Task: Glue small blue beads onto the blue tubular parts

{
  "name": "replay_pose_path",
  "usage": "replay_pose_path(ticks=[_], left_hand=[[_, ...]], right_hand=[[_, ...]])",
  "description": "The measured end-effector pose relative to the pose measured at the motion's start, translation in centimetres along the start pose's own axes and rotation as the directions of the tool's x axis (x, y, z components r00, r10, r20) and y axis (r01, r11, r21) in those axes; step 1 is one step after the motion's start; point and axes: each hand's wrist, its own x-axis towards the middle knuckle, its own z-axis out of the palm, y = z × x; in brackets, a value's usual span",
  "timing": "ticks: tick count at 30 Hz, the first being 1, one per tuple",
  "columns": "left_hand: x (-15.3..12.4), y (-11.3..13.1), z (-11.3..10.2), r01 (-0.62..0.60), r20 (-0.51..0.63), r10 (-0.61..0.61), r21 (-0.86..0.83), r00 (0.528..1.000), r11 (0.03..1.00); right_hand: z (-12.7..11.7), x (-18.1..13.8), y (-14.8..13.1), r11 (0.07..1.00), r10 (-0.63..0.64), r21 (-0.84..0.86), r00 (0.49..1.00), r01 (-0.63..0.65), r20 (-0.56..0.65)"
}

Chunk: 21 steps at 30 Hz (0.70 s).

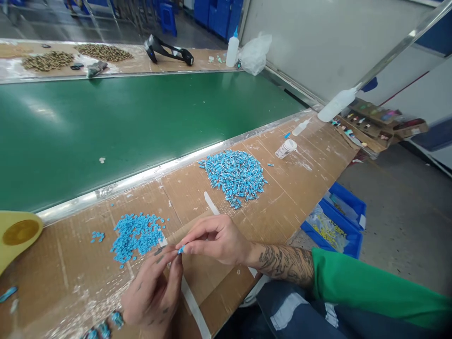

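Observation:
My left hand [153, 287] and my right hand [217, 242] meet over the cardboard-covered bench. Their fingertips pinch a small blue piece [181, 250] between them. Fingers hide most of it, so its exact kind is unclear. Left of the hands lies a spread of small blue rings [137, 235], with a few apart from the rest. Beyond my right hand is a heap of slim blue pieces [235, 176] with whitish ends. Several blue-and-dark small parts [104, 329] lie beside my left wrist at the bottom edge.
A green conveyor belt [141, 122] runs behind the bench. A white cup [286, 149], a small bottle [301, 127] and a larger bottle [337, 104] lie or stand to the right. Blue bins [355, 242] sit on the floor. A yellow object [21, 235] is at left.

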Motion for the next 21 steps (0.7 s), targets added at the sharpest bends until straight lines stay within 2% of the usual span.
replay_pose_path(ticks=[4, 7, 9, 11, 12, 14, 15, 17, 19, 21], left_hand=[[-1.3, 0.9, -0.7, 0.133, -0.152, -0.126, 0.038, 0.98, 0.99], [-2.8, 2.2, -2.8, 0.324, -0.25, -0.294, 0.088, 0.923, 0.942], [-3.7, 3.1, -5.2, 0.468, -0.332, -0.406, 0.128, 0.851, 0.875], [-4.4, 3.6, -8.0, 0.61, -0.405, -0.515, 0.148, 0.755, 0.779], [-4.6, 3.7, -9.2, 0.661, -0.449, -0.548, 0.14, 0.706, 0.737], [-5.0, 3.7, -11.1, 0.7, -0.564, -0.534, 0.115, 0.63, 0.705], [-5.1, 3.7, -11.7, 0.695, -0.614, -0.5, 0.115, 0.611, 0.709], [-5.3, 3.7, -11.9, 0.667, -0.654, -0.441, 0.133, 0.614, 0.733], [-5.5, 4.1, -11.3, 0.647, -0.607, -0.457, 0.127, 0.65, 0.752], [-5.7, 4.8, -10.3, 0.621, -0.538, -0.499, 0.06, 0.68, 0.781]], right_hand=[[0.9, -0.4, -0.8, 0.996, -0.087, -0.018, 0.996, 0.087, 0.007], [1.9, -0.8, -1.0, 0.981, -0.177, -0.076, 0.983, 0.181, 0.046], [3.0, -1.1, -0.1, 0.952, -0.24, -0.16, 0.96, 0.262, 0.141], [4.5, -1.3, 1.6, 0.875, -0.323, -0.278, 0.906, 0.397, 0.275], [5.4, -1.5, 2.7, 0.82, -0.355, -0.332, 0.87, 0.465, 0.342], [7.1, -1.7, 4.4, 0.741, -0.375, -0.392, 0.82, 0.546, 0.433], [7.8, -1.8, 5.0, 0.743, -0.365, -0.386, 0.815, 0.546, 0.449], [8.6, -2.1, 5.3, 0.832, -0.315, -0.306, 0.848, 0.463, 0.425], [8.7, -2.4, 4.5, 0.942, -0.21, -0.174, 0.908, 0.288, 0.363], [8.3, -2.7, 3.2, 0.993, -0.076, -0.058, 0.947, 0.099, 0.313]])
